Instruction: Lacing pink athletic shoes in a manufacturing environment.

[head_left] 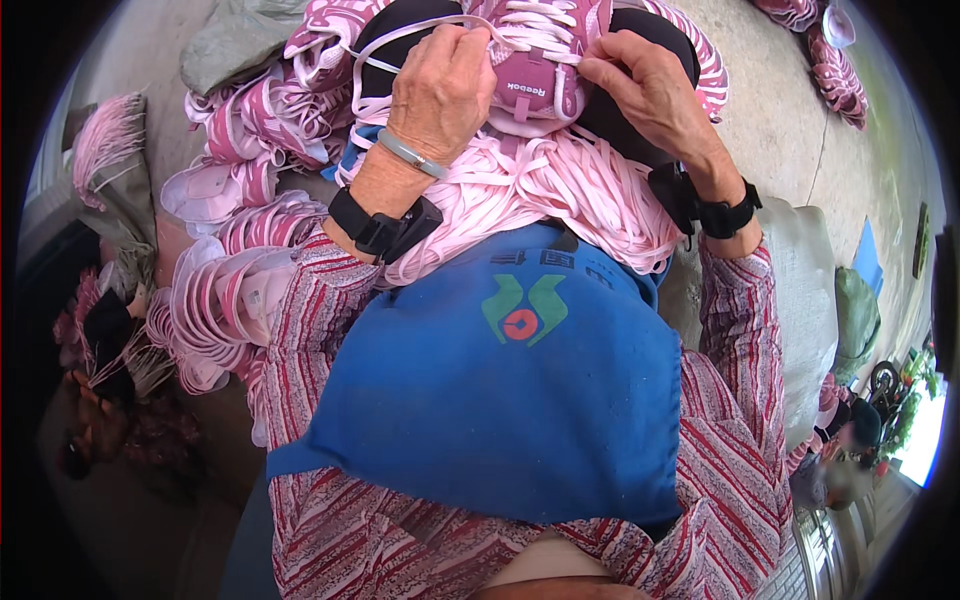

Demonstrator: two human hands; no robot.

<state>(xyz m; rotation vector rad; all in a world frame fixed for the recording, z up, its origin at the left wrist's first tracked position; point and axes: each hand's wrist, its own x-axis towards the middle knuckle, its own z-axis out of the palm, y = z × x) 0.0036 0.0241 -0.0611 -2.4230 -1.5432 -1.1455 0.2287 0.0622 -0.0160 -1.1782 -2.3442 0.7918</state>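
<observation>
A pink shoe upper (530, 75) rests on my lap, its toe end away from me and its heel tab toward me. A pale shoelace (367, 45) crosses its upper part in rows and makes a loose loop to the left. My left hand (445, 88) is curled at the upper's left edge, closed on the lace, its fingertips partly hidden. On the right edge, thumb and forefinger of my right hand (648, 88) pinch together where the lace leaves the eyelets. A thick bundle of loose pink laces (560, 190) lies across my lap, below the upper.
Stacked pink shoe uppers (235, 290) line my left side. More uppers (838, 80) lie on the concrete floor at the far right. A blue apron (500, 420) covers my front. A pale sack (805, 310) stands to my right, and pink tasselled laces (110, 140) hang at the left.
</observation>
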